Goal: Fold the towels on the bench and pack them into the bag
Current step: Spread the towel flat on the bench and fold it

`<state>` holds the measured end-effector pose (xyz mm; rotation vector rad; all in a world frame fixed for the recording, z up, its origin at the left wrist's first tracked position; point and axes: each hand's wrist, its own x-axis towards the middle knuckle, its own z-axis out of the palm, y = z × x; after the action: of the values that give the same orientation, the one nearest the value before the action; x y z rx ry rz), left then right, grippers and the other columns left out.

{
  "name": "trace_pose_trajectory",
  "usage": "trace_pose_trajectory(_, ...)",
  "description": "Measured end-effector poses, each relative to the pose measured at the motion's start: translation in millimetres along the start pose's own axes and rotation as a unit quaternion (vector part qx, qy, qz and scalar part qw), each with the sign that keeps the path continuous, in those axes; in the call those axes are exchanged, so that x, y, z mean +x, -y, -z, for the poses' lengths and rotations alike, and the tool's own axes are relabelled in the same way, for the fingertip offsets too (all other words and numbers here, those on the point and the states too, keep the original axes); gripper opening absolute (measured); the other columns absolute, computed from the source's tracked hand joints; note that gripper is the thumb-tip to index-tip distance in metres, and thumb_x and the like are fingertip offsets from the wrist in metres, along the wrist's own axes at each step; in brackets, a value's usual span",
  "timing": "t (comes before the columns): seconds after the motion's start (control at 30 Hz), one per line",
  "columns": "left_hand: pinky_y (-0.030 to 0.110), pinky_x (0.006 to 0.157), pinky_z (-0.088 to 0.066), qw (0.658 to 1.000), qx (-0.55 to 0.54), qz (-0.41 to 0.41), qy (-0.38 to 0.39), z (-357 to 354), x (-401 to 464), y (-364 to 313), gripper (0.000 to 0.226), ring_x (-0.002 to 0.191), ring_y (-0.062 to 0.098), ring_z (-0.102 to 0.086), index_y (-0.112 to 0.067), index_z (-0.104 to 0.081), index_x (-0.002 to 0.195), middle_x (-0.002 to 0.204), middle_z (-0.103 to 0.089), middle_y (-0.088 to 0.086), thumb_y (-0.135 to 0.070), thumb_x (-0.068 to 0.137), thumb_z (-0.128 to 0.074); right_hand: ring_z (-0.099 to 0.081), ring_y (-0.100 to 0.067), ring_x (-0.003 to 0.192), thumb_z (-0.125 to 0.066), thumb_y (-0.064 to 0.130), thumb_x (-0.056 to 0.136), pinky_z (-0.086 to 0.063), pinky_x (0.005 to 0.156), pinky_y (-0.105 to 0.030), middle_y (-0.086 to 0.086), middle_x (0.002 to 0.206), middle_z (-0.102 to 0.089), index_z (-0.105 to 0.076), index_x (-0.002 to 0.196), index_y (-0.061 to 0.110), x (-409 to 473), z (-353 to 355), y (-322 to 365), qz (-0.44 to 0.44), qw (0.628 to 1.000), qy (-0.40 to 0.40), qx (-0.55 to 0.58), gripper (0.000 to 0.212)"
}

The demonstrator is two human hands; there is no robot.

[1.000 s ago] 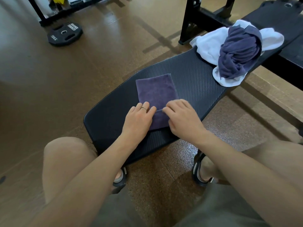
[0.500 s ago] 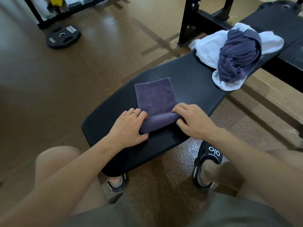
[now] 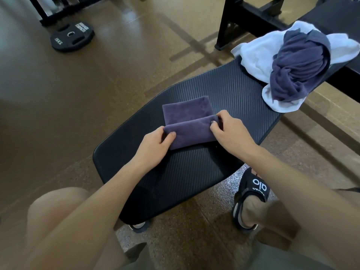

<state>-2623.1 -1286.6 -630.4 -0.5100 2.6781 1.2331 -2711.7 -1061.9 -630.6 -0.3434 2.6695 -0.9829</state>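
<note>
A small purple towel (image 3: 187,112) lies on the black ribbed bench pad (image 3: 229,88), its near half lifted and turned over towards the far half. My left hand (image 3: 155,145) pinches the folded flap at its left end. My right hand (image 3: 229,131) pinches the flap's right end. Further along the bench, at the right, a crumpled dark blue towel (image 3: 298,65) sits on top of a crumpled white towel (image 3: 255,57). No bag is in view.
A black 15 kg weight plate (image 3: 72,37) lies on the brown floor at the far left. Black rack legs (image 3: 226,22) stand behind the bench. My knees and sandalled feet (image 3: 251,193) are on either side of the bench's near end.
Both hands went from pressing the flat towel to gripping its near edge and lifting it. The flap has travelled further over the far half since half a second ago.
</note>
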Motion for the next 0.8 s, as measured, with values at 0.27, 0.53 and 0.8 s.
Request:
trace_pose_trajectory(0.27,0.041,0.072,-0.056,0.998,0.048,-0.004,-0.038,-3.4,9.4,-4.3,0.025,0.078,0.012,-0.061,-0.022,-0.042,0.109,0.089,-0.061,-0.005,-0.038,0.099,-0.060,-0.059,-0.035,0.085,-0.050,0.029,0.100,-0.049,0.074,-0.045,-0.012,0.103,-0.058,-0.044,0.108,0.010,2.7,-11.1,1.9,0.027,0.992,-0.062,-0.105,0.022)
trace_pose_trajectory(0.53,0.041,0.078,-0.043,0.853,0.396,-0.308,-0.143,-12.5,17.1,-0.4,0.010,0.091,0.030,-0.051,-0.014,-0.063,0.101,0.104,-0.056,0.008,-0.012,0.091,-0.062,-0.055,-0.034,0.104,-0.048,0.013,0.083,-0.041,0.101,-0.045,-0.010,0.110,-0.059,-0.061,0.106,0.008,-3.9,-10.9,10.4,0.311,0.896,-0.112,-0.297,0.027)
trace_pose_trajectory(0.8,0.038,0.091,-0.044,0.884,0.382,-0.265,-0.051,-5.3,12.8,-5.2,0.057,0.105,0.023,-0.049,-0.015,-0.056,0.112,0.115,-0.053,0.002,-0.061,0.079,-0.057,-0.055,-0.028,0.113,-0.048,0.027,0.074,-0.039,0.104,-0.044,-0.004,0.119,-0.059,-0.056,0.124,0.013,-1.3,-7.4,9.9,0.268,0.909,0.017,-0.319,0.053)
